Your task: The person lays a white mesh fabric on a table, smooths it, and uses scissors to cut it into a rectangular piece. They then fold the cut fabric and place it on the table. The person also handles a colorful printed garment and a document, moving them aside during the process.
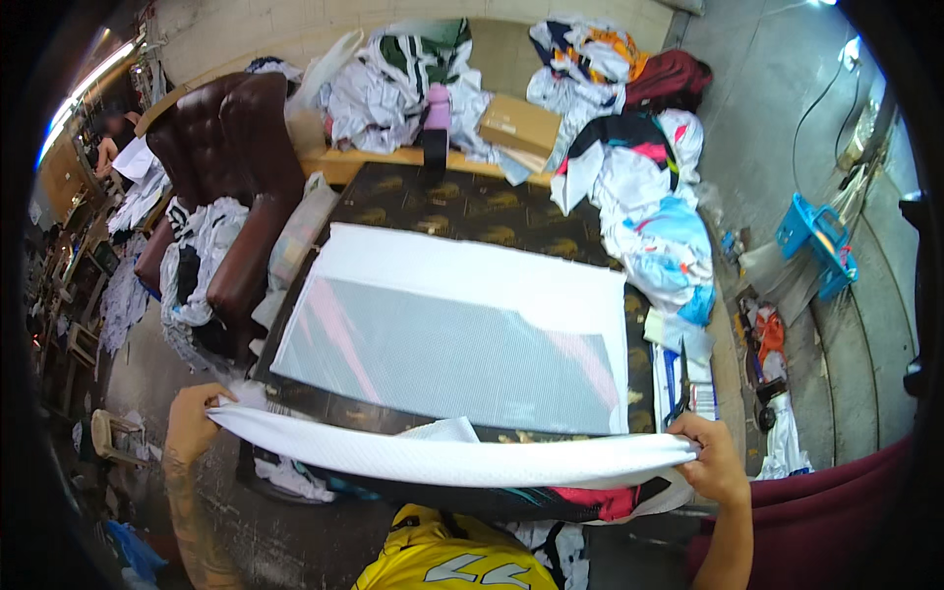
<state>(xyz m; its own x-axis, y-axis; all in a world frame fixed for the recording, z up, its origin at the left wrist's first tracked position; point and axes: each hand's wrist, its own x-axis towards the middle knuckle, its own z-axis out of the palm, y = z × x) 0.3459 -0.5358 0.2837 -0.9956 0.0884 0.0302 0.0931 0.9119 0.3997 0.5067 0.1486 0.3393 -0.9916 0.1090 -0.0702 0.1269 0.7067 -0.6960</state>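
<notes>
A white piece of fabric (442,460) is stretched between my two hands along the table's near edge, its top edge folded over. My left hand (197,418) pinches its left corner. At the other end my right hand (710,457) grips the right corner, close to black scissors (682,383). Below the white band, a black, pink and teal part hangs toward my lap. Beyond it, a flat fabric panel (442,344), white with a grey printed area and pink streaks, lies on the dark patterned tabletop (472,202).
Heaps of fabric (393,98) line the back, with more fabric (659,236) at the right. A cardboard box (519,128) and a pink-and-black bottle (436,128) stand at the back edge. A brown leather armchair (221,147) is on the left; a blue plastic basket (818,246) is far right.
</notes>
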